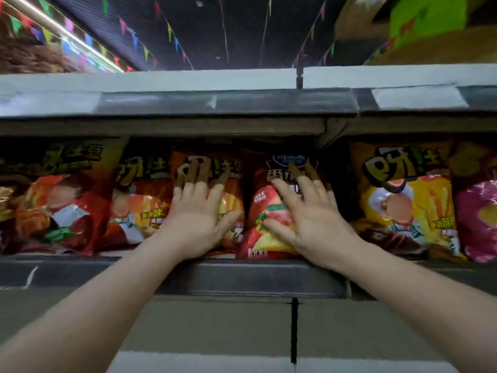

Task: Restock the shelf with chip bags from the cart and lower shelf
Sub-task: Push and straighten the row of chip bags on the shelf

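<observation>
Left hand (pixel 197 211) flat on orange bag (pixel 212 168), right hand (pixel 304 208) on red bag (pixel 269 211), yellow bag (pixel 403 200) beside

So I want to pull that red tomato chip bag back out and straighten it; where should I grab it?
Probably by its bottom edge, from the front. The red bag stands upright, wedged between neighbouring bags, its top tucked under the upper shelf; the right hand only lies flat on it.

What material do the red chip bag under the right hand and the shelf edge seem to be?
Red chip bag: likely glossy plastic film; it shows bright glare and soft creases.
Shelf edge: probably painted metal with a dull grey finish and a straight hard front; blur leaves this uncertain.
</observation>
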Demonstrator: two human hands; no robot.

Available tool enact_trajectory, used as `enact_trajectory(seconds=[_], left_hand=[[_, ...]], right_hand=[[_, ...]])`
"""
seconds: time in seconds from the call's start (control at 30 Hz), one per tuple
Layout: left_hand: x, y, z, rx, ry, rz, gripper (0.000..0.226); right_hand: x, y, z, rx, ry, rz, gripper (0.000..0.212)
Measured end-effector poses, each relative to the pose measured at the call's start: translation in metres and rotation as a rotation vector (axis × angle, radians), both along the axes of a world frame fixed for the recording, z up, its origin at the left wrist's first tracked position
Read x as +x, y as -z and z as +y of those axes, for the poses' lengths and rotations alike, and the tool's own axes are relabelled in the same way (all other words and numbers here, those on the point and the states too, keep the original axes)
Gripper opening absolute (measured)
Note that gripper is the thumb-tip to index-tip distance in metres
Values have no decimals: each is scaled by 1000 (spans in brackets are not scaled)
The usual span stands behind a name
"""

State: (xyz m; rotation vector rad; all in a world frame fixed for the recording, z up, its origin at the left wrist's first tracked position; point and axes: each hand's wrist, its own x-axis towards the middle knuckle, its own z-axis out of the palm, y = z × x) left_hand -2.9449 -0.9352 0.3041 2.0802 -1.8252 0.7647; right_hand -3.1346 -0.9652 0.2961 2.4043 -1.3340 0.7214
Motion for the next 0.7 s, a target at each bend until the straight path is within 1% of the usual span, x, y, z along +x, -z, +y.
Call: enact_trajectory(seconds=[0.07, 0.13, 0.23, 0.33, 0.4, 0.5, 0.57, 0.63, 0.67, 0.7], left_hand=[[0, 0, -3, 8, 4, 25, 64], [-2, 0, -4, 0, 2, 22, 63], [-1, 5, 1, -32, 32, 11, 65], [1, 14, 10, -32, 92, 53, 67], [2, 13, 11, -18, 95, 55, 67], [3, 7, 11, -24, 105, 54, 67], [3, 8, 13, -75, 120, 143, 70], [0, 10, 16, -143, 104, 325, 78], [-2, 11, 18, -163, 93, 409, 83], [-4, 11, 18, -166, 85, 455, 87]], right_hand=[[1, -2, -4, -33, 30, 49, 80], [1, -2, -5, -45, 51, 74, 81], [-4, 5, 4, 10, 24, 40, 81], [-9, 8, 11, 53, 4, 33, 74], [-9, 5, 12, 67, 23, 44, 67], [-6, 0, 15, 79, 15, 27, 66], [-7, -2, 19, 101, -25, -51, 66], [-6, -6, 22, 113, -55, -143, 64], [-3, -7, 23, 95, -46, -160, 64], [0, -8, 24, 67, -24, -161, 65]])
